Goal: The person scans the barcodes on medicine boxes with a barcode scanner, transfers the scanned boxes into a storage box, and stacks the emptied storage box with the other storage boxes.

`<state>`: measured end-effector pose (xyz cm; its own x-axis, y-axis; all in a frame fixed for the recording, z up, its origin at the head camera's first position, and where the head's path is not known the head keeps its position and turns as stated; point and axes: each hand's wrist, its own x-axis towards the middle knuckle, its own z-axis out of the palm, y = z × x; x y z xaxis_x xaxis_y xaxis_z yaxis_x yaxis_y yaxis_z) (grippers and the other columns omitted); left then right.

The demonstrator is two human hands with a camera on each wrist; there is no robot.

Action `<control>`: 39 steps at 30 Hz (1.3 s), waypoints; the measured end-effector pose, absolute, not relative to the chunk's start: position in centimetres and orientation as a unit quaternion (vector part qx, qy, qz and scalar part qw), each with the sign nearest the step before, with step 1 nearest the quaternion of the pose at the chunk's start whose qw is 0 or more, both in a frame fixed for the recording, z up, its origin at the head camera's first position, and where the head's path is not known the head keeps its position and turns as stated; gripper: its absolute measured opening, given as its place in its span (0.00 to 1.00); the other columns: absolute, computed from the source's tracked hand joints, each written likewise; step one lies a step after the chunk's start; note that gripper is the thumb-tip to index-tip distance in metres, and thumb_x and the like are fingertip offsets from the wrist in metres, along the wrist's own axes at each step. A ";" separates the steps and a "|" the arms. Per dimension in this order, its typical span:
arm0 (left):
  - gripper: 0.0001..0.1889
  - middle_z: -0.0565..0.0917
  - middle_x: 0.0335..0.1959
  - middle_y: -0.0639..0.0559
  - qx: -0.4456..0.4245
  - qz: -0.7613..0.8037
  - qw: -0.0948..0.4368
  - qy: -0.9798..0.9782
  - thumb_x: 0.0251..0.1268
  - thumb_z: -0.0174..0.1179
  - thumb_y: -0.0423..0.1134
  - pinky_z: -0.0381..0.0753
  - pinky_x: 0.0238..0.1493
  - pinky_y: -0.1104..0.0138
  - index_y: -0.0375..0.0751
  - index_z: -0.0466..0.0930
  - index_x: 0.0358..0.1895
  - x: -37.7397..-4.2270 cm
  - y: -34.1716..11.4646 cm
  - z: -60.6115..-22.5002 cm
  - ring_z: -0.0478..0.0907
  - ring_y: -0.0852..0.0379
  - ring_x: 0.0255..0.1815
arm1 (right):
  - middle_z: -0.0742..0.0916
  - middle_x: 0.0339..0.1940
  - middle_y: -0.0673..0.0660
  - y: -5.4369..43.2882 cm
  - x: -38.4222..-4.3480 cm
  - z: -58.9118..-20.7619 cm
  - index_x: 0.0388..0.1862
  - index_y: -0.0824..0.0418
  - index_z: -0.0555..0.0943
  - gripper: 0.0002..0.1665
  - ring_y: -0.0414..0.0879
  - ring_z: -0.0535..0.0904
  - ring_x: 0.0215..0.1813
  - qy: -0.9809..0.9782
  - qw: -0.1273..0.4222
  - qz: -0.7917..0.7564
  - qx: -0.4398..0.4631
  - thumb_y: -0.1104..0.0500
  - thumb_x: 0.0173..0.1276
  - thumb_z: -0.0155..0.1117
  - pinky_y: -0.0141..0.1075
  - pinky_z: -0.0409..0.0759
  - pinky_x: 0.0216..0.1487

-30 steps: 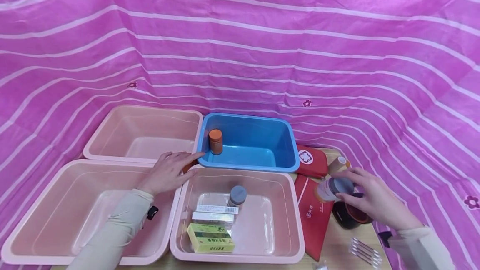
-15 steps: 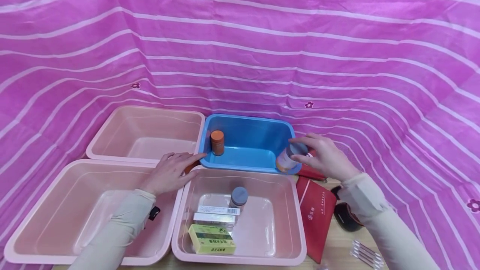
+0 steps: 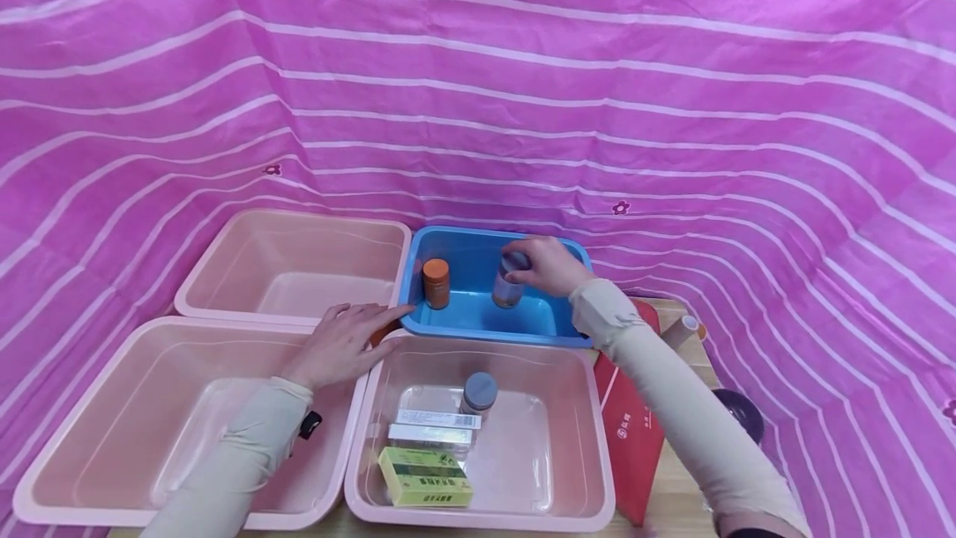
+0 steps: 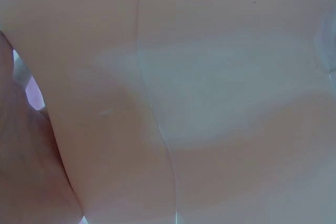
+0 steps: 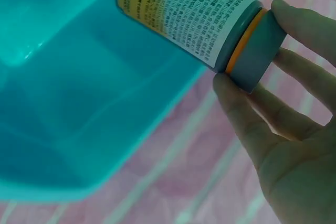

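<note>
My right hand (image 3: 553, 266) pinches a pill bottle (image 3: 509, 289) by its grey lid, within the outline of the blue bin (image 3: 485, 334). In the right wrist view the bottle (image 5: 191, 19) has a white and yellow printed label and an orange ring under the lid; fingertips and thumb sit around that lid. Left of it in the same bin stands an orange bottle (image 3: 436, 285). My left hand (image 3: 339, 344) lies with extended fingers over the meeting rims of the bins. The left wrist view is mostly pink bin wall (image 4: 236, 171), part of the hand at its left edge.
The front pink bin (image 3: 478, 515) holds another grey-lidded bottle (image 3: 480, 391), white boxes (image 3: 431, 435) and a green box (image 3: 426, 478). Two more pink bins stand left. A red pouch (image 3: 635, 438), a pale roll (image 3: 681, 330) and a dark round object (image 3: 739, 415) lie right. Striped cloth hangs behind.
My right hand has carried the grey-lidded bottle leftward from above the red pouch, past the blue bin's right rim, into its outline. The left hand has stayed in place.
</note>
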<state>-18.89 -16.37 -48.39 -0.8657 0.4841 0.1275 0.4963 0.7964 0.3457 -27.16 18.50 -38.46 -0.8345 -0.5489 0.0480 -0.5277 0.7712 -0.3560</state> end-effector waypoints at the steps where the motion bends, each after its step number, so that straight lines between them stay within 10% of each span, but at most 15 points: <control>1: 0.30 0.80 0.68 0.47 -0.259 -0.187 0.016 -0.947 0.74 0.56 0.61 0.64 0.70 0.37 0.66 0.67 0.77 -18.9 -16.4 -48.4 0.75 0.42 0.70 | 0.88 0.55 0.61 17.9 -27.8 -38.9 0.63 0.62 0.83 0.26 0.54 0.84 0.53 0.942 0.038 -0.175 -0.284 0.57 0.67 0.74 0.47 0.86 0.56; 16: 0.30 0.80 0.69 0.46 -0.255 -0.192 0.006 -0.948 0.74 0.56 0.62 0.63 0.72 0.37 0.67 0.67 0.77 -18.8 -16.2 -48.4 0.75 0.41 0.71 | 0.87 0.52 0.60 12.2 -34.2 -45.3 0.63 0.61 0.81 0.23 0.54 0.81 0.55 0.959 0.109 -0.117 -0.235 0.59 0.70 0.71 0.47 0.81 0.63; 39: 0.30 0.81 0.68 0.47 -0.256 -0.189 0.006 -0.948 0.74 0.56 0.62 0.63 0.72 0.37 0.69 0.67 0.77 -19.1 -16.4 -48.5 0.76 0.42 0.69 | 0.84 0.51 0.59 9.0 -35.0 -49.1 0.59 0.55 0.84 0.18 0.52 0.79 0.53 0.969 0.118 -0.066 -0.207 0.57 0.72 0.70 0.47 0.82 0.62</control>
<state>-19.08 -16.39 -48.46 -0.8684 0.4839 0.1081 0.4883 0.7967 0.3561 -34.95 9.01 -49.05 -0.8864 -0.4165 -0.2019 -0.3852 0.9056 -0.1775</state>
